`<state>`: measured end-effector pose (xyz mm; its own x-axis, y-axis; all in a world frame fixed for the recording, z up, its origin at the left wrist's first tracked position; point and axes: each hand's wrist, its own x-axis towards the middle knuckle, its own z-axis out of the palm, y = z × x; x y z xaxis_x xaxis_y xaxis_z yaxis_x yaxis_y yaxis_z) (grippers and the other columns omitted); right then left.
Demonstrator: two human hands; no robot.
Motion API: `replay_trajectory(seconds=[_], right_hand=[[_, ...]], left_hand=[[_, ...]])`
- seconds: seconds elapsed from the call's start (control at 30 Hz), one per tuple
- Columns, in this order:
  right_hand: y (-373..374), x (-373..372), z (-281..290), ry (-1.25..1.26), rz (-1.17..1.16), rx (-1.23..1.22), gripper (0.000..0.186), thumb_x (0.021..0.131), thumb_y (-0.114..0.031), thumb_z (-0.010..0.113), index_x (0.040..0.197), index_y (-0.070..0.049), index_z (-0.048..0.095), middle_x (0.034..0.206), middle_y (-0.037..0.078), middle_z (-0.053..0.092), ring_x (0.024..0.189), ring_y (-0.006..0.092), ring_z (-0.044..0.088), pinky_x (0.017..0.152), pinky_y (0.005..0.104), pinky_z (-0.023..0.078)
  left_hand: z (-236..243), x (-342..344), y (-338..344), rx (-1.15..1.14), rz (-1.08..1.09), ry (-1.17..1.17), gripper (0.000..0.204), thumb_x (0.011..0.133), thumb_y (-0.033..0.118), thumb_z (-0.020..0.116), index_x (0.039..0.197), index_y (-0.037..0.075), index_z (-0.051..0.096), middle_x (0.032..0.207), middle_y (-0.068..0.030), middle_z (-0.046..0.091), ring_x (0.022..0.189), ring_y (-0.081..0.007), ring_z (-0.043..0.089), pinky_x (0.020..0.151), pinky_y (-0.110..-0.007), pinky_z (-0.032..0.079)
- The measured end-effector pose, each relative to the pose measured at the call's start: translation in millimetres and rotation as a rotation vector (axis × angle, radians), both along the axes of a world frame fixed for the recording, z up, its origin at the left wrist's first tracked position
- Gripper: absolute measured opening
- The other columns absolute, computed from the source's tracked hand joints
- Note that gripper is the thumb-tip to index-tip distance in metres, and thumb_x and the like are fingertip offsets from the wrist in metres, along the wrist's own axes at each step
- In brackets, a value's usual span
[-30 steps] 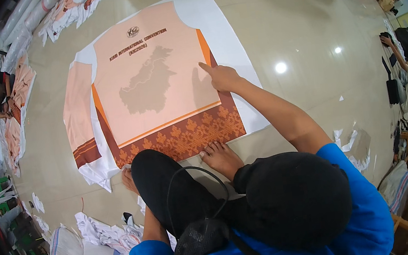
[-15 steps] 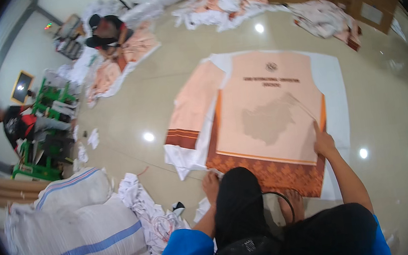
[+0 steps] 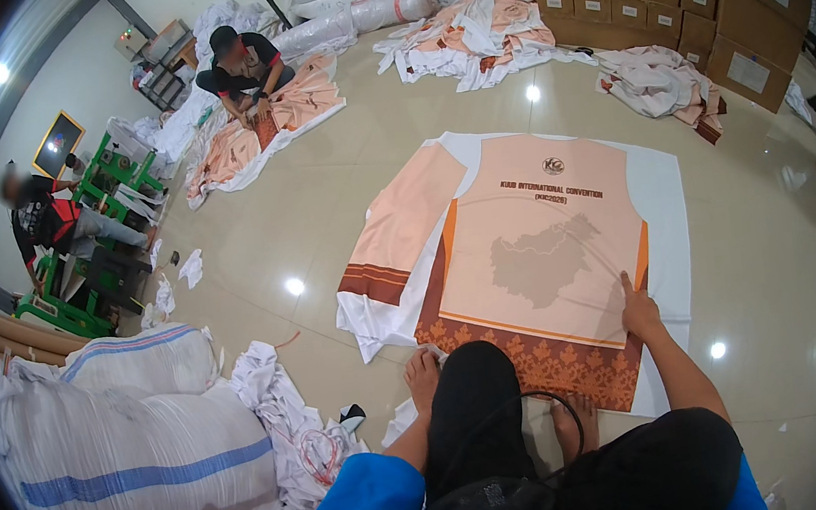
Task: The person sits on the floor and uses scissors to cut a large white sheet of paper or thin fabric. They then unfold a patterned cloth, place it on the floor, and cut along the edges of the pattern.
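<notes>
A printed peach shirt panel (image 3: 472, 288) with a grey-brown map shape and a brown patterned hem lies flat over white fabric on the floor. At its right edge rests my right hand (image 3: 641, 315), index finger stretched forward along the cloth and the other fingers curled under. Whatever those fingers hold is too thin or hidden to make out. A peach sleeve piece (image 3: 398, 211) with brown striped cuff lies at the panel's left. My left forearm (image 3: 410, 446) reaches down beside my left knee; I cannot make out that hand's fingers. A black cable (image 3: 535, 394) loops between my knees.
White sacks with blue stripes (image 3: 140, 467) and scrap cloth (image 3: 285, 410) lie at lower left. One person (image 3: 241, 72) crouches over peach fabric; another (image 3: 47, 221) is by green machines (image 3: 61, 300). Cardboard boxes (image 3: 750, 35) and cloth heaps (image 3: 474, 36) stand at the back.
My view has shifted slightly and sharpened. My right hand still sits at the panel's right edge, a little lower in the picture, and the thin line ahead of its finger is fainter.
</notes>
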<state>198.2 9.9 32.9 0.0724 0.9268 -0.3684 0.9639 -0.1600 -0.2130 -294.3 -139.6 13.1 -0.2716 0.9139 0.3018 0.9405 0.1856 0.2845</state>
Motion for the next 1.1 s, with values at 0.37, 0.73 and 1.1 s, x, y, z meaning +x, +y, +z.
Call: replay_trajectory(seconds=[0.37, 0.73, 1.1], right_hand=[[5, 9, -14, 0.022, -0.037, 0.043, 0.107, 0.084, -0.003, 0.069, 0.177, -0.016, 0.017, 0.131, 0.040, 0.061, 0.111, 0.0555, 0.072, 0.098, 0.0573, 0.061], [-8, -7, -7, 0.005, 0.006, 0.038, 0.103, 0.089, 0.002, 0.060, 0.178, -0.016, 0.012, 0.133, 0.039, 0.059, 0.113, 0.0549, 0.071, 0.098, 0.0559, 0.060], [-5, 8, -17, 0.040, 0.022, 0.115, 0.097, 0.091, 0.003, 0.059, 0.176, -0.014, 0.018, 0.132, 0.039, 0.059, 0.110, 0.0549, 0.071, 0.096, 0.0568, 0.060]], left_hand=[[-7, -6, 6, -0.015, -0.021, 0.010, 0.024, 0.101, 0.027, 0.066, 0.120, 0.013, 0.063, 0.138, -0.0077, 0.060, 0.131, -0.0328, 0.056, 0.109, -0.050, 0.042], [5, -8, -5, -0.067, -0.039, -0.049, 0.035, 0.097, 0.031, 0.071, 0.124, 0.012, 0.058, 0.139, -0.0091, 0.056, 0.133, -0.0333, 0.053, 0.112, -0.050, 0.039], [14, -1, -1, 0.003, -0.057, -0.042, 0.034, 0.102, 0.039, 0.065, 0.120, 0.011, 0.058, 0.134, -0.0105, 0.059, 0.126, -0.0360, 0.056, 0.106, -0.052, 0.041]])
